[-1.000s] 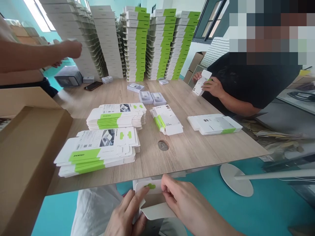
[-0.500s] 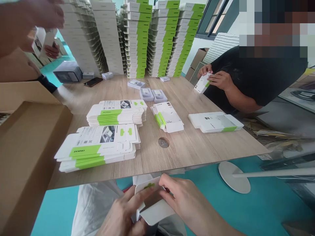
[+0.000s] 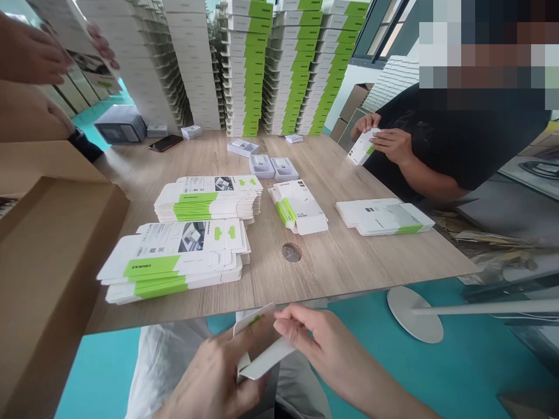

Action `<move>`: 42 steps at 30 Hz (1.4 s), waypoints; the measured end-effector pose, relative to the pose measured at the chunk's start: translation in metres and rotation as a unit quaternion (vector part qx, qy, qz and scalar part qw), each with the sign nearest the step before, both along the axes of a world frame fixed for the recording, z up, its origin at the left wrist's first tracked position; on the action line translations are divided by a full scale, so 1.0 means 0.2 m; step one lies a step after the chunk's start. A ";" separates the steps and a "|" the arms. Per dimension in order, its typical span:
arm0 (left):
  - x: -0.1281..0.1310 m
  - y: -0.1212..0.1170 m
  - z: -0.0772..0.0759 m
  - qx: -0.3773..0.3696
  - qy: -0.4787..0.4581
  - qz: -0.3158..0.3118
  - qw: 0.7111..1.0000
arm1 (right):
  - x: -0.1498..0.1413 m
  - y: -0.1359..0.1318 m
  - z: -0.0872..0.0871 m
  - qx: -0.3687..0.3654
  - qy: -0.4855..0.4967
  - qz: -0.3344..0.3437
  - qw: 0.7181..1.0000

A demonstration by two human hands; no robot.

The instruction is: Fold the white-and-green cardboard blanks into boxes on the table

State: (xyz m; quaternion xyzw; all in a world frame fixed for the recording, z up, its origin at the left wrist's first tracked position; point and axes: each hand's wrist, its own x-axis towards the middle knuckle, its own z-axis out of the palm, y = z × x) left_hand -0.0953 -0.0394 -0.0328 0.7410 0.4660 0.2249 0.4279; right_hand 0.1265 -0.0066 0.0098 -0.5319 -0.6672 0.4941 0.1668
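My left hand (image 3: 209, 372) and my right hand (image 3: 332, 343) are both on a white carton (image 3: 257, 343) with a green mark, held just past the near edge of the tabletop (image 3: 332, 262) and below it. The left hand is clamped around the carton's left side, fingers across its face. The right hand pinches its right edge from the right. The carton is partly folded, with a flap (image 3: 266, 361) angled out at the near side. Its long axis appears to run from near left to far right, tilted, though my fingers hide part of it, so this reading is approximate.

On the tabletop lie two stacks of flat printed cartons (image 3: 174, 262), with two more piles (image 3: 299, 206) to the right. A brown cardboard tray (image 3: 56, 273) stands at left. At far right, a co-worker's hands (image 3: 391, 142) hold a carton (image 3: 362, 148). At far left, another person's hand (image 3: 30, 55) is raised beside a carton (image 3: 74, 35).
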 end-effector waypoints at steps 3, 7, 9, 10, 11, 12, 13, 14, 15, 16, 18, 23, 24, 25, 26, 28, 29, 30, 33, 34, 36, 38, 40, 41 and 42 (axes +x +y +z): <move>-0.03 -0.02 -0.04 0.031 -0.042 0.037 0.998 | 0.00 0.00 -0.04 -0.045 0.121 -0.020 0.991; -0.04 -0.01 -0.08 0.056 -0.084 0.028 0.994 | -0.06 -0.04 -0.12 -0.095 0.255 -0.080 0.959; -0.04 -0.02 -0.11 0.058 -0.102 0.030 0.993 | -0.10 -0.07 -0.15 -0.141 0.307 -0.134 0.932; -0.04 -0.02 -0.14 0.059 -0.107 0.043 0.992 | -0.12 -0.08 -0.15 -0.168 0.331 -0.161 0.915; -0.03 -0.04 -0.17 0.057 -0.107 0.067 0.990 | -0.14 -0.08 -0.16 -0.193 0.355 -0.188 0.895; -0.02 -0.05 -0.20 0.060 -0.105 0.099 0.988 | -0.17 -0.09 -0.16 -0.216 0.377 -0.214 0.875; -0.01 -0.07 -0.23 0.067 -0.101 0.140 0.983 | -0.19 -0.09 -0.16 -0.233 0.395 -0.241 0.855; 0.00 -0.09 -0.26 0.078 -0.099 0.179 0.976 | -0.21 -0.09 -0.15 -0.246 0.408 -0.267 0.837; 0.01 -0.11 -0.29 0.098 -0.103 0.204 0.969 | -0.22 -0.09 -0.15 -0.254 0.418 -0.290 0.823; 0.02 -0.12 -0.31 0.112 -0.106 0.218 0.964 | -0.24 -0.08 -0.15 -0.258 0.422 -0.308 0.813; 0.04 -0.13 -0.34 0.130 -0.104 0.217 0.962 | -0.26 -0.07 -0.16 -0.265 0.417 -0.330 0.804; 0.04 -0.12 -0.35 0.125 -0.071 0.220 0.965 | -0.27 -0.08 -0.20 -0.256 0.408 -0.341 0.807; 0.03 -0.12 -0.36 0.125 -0.065 0.224 0.964 | -0.27 -0.09 -0.22 -0.241 0.405 -0.341 0.813; 0.03 -0.11 -0.36 0.123 -0.058 0.227 0.964 | -0.28 -0.10 -0.23 -0.225 0.397 -0.341 0.822; 0.02 -0.11 -0.37 0.122 -0.051 0.229 0.964 | -0.28 -0.12 -0.24 -0.211 0.385 -0.337 0.833; 0.00 -0.10 -0.38 0.121 -0.042 0.230 0.965 | -0.30 -0.14 -0.26 -0.178 0.351 -0.327 0.859; 0.00 -0.10 -0.38 0.123 -0.044 0.230 0.964 | -0.30 -0.15 -0.27 -0.154 0.334 -0.320 0.873; 0.00 -0.10 -0.39 0.124 -0.048 0.231 0.964 | -0.30 -0.16 -0.28 -0.127 0.318 -0.311 0.886; -0.02 -0.09 -0.38 0.124 -0.076 0.248 0.958 | -0.29 -0.18 -0.30 -0.045 0.259 -0.260 0.929; -0.02 -0.09 -0.37 0.123 -0.083 0.250 0.957 | -0.29 -0.18 -0.30 -0.023 0.238 -0.235 0.942; -0.04 -0.09 -0.36 0.111 -0.086 0.236 0.961 | -0.28 -0.18 -0.31 0.009 0.212 -0.205 0.955; -0.05 -0.09 -0.35 0.097 -0.091 0.210 0.969 | -0.27 -0.18 -0.32 0.022 0.206 -0.209 0.956; -0.03 -0.10 -0.33 0.086 -0.116 0.203 0.968 | -0.27 -0.17 -0.32 0.025 0.192 -0.230 0.954; -0.01 -0.11 -0.32 0.080 -0.134 0.219 0.963 | -0.28 -0.17 -0.32 0.029 0.179 -0.237 0.955; 0.01 -0.12 -0.30 0.065 -0.153 0.243 0.956 | -0.28 -0.16 -0.32 0.037 0.166 -0.240 0.956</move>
